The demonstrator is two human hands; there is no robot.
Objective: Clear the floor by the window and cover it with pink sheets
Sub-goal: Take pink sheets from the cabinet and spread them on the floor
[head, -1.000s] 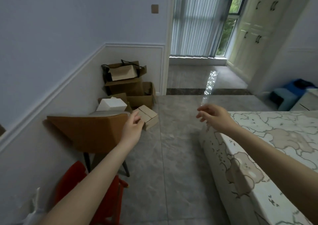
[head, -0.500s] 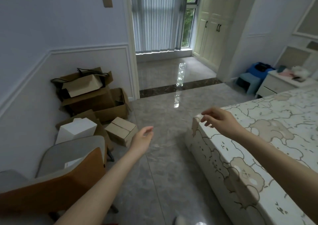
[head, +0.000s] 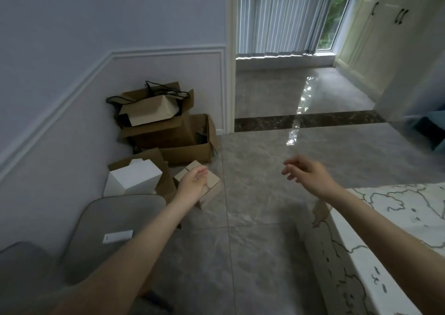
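Both hands free: left hand [head: 192,187] relaxed-open over small brown cardboard box [head: 212,186], right hand [head: 308,173] loose, empty. Prob. should grip box w/ both hands, lift level.

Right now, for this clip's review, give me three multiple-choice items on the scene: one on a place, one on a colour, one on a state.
1. Where do the cardboard boxes lie?
A. on the bed
B. against the left wall
C. at the blinds

2. What colour is the box just behind the chair?
A. white
B. red
C. green

3. What do the hands hold?
A. a pink sheet
B. a box
C. nothing

Key: 1 B, they are heaped under the wall trim. 2 A, its faces are plain white. 3 C, left hand and right hand hang open over the floor.
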